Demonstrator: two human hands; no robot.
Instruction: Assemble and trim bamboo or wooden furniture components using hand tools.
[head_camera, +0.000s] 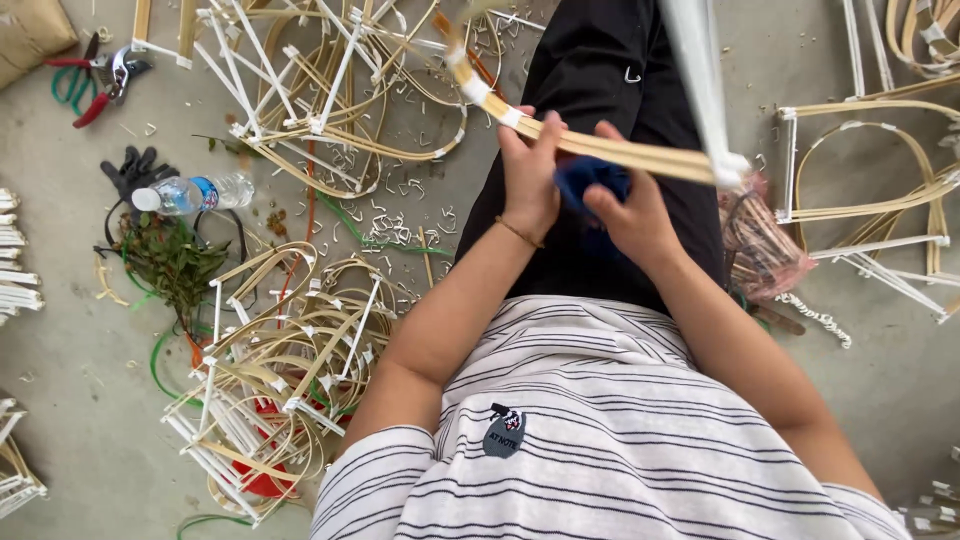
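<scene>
Bamboo strips (600, 150), bundled and bound with white tape, lie across the seated person's lap over black trousers (600, 60). Left hand (530, 170) is closed around the bundle, fingers curled over its top. Right hand (625, 215) pinches a blue object (590, 180) just beneath the strips; what it is cannot be told. Left of the person, finished bamboo frames (280, 370) are piled on the concrete floor (60, 340). Farther left lie a plastic water bottle (195, 193), black gloves (135, 170) and red-handled pliers (95, 75).

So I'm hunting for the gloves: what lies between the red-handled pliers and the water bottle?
In the head view, black gloves lie between the red-handled pliers and the water bottle, on grey floor littered with small cuttings.
</scene>
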